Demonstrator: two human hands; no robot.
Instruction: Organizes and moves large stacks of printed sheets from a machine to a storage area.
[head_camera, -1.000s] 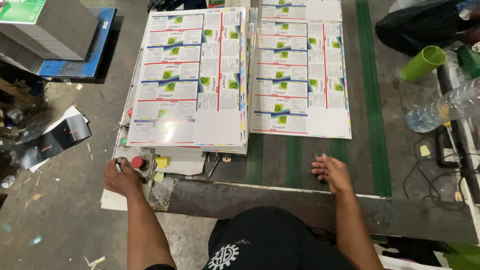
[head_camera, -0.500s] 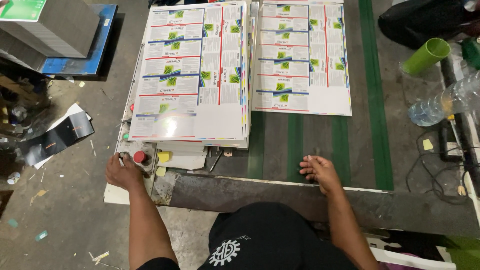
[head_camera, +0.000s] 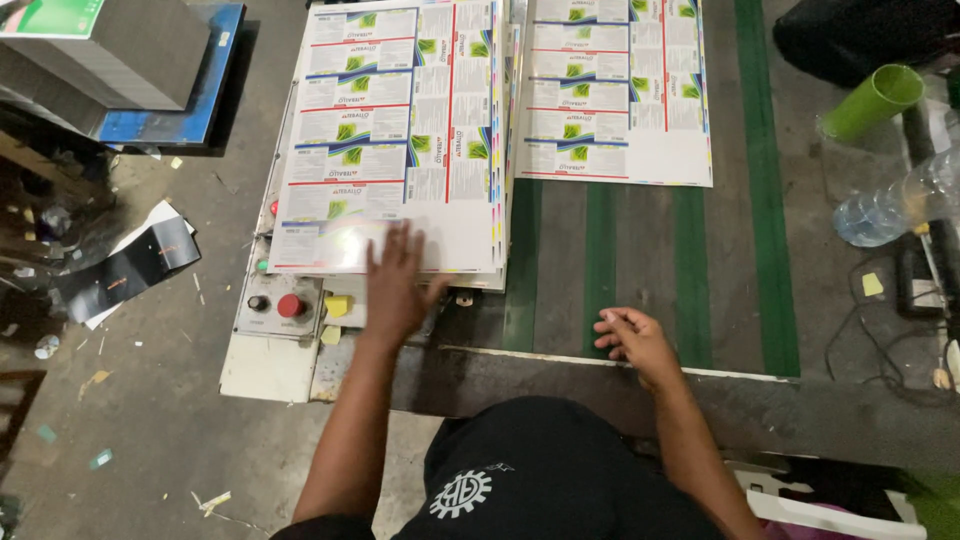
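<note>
My left hand lies flat, fingers spread, on the near edge of a stack of printed label sheets. The stack sits on a machine table with a control panel that carries a red button and yellow buttons. A second printed sheet lies farther right on a conveyor with green belts. My right hand rests with loosely curled fingers on the conveyor's near edge and holds nothing.
At the back left a grey stack of sheets sits on a blue pallet. A green tube and a clear plastic bottle lie at the right. Black card and paper scraps litter the floor at left.
My left hand has moved from beside the control panel's red button up and right onto the near edge of the sheet stack. My right hand has barely shifted.
</note>
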